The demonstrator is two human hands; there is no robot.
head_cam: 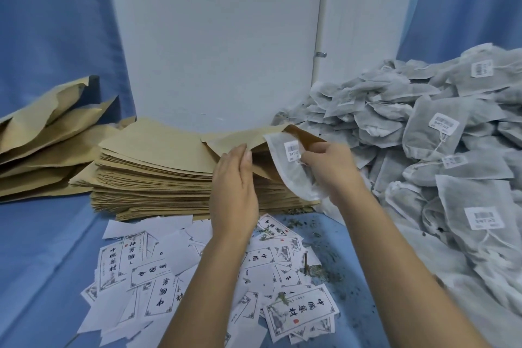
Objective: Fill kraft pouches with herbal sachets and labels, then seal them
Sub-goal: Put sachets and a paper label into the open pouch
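Step in hand, as I read it: loading one sachet into the top pouch.

- Right hand: grip closed round a sachet, fingers curled at its upper edge near the barcode tag.
- The sachet hangs curved at the mouth of the top pouch. I cannot tell how far in it is.
- Left hand: flat grip, fingers straight against the pouch's front lip, nothing enclosed.
- The top pouch lies on the pouch stack, mid-bench toward the back edge.
- A sachet heap fills the right side of the bench.
- Labels lie scattered along the front edge, with herb crumbs strewn among them.
- Crumpled pouches sit at the left edge.

To do it well:
- Lift the lip wide so the mouth gapes.
- Lead with the sachet's narrow corner and slide it flat to the bottom.
- The mesh looks soft and leaky, so squeeze lightly or more crumbs will likely shed.
- Leave headroom for a label and the seal.
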